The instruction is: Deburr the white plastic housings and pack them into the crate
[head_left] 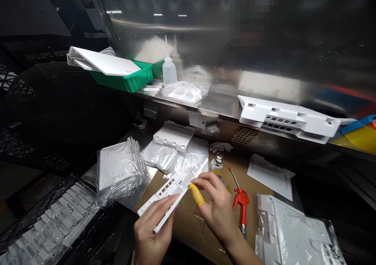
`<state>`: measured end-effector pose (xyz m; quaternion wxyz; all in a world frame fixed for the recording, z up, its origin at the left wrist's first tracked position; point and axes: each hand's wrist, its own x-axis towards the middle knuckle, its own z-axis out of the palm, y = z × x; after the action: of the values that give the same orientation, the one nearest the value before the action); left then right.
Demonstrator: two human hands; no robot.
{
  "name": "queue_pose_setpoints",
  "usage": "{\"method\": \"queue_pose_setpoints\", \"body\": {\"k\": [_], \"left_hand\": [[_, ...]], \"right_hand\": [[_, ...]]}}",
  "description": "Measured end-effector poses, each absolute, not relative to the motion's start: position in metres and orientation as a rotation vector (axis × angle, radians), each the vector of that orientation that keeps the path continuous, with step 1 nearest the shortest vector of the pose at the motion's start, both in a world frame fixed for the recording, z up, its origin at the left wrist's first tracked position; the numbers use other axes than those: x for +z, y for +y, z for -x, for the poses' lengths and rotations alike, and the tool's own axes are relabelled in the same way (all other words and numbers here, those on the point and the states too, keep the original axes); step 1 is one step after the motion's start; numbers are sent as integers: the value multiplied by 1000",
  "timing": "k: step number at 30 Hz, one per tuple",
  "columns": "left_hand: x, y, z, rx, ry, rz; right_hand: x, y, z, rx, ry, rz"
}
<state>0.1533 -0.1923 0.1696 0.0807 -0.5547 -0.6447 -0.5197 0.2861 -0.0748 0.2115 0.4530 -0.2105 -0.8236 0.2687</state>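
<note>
A white plastic panel (176, 188) with a row of square cut-outs is held tilted above the cardboard on the bench. My left hand (155, 229) grips its lower end, with the fingers on the near side and the thumb partly hidden. My right hand (216, 206) is closed at the panel's right edge, fingertips bent against it. Its thumb wears a yellow finger cot (196, 195). Right of this hand lies a red air blow gun (241, 204). Behind the panel stands a small pump-top bottle (217, 162), beside a roll of tape (222, 180).
Bagged white panels (117, 167) are stacked at left, and more wrapped panels (296, 233) lie at right. A metal shelf (223, 104) crosses behind, bearing a green bin (138, 79), a squeeze bottle (169, 71) and a white housing (288, 118). A flat white plate (272, 175) lies below it.
</note>
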Motion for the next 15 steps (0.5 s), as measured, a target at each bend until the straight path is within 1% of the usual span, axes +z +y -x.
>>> {"method": "queue_pose_setpoints", "body": {"k": [6,11,15], "left_hand": [[172,-193,-151,-1598,-1863,1643],[179,-193,-150,-1510,-1831,1706],[181,-192,-149,-1566,-1825,1702]], "right_hand": [[215,-78,-285,726,-2058,407],[220,-71,-287,536,-2015,550],[222,-82,-284,553,-2083,405]]}}
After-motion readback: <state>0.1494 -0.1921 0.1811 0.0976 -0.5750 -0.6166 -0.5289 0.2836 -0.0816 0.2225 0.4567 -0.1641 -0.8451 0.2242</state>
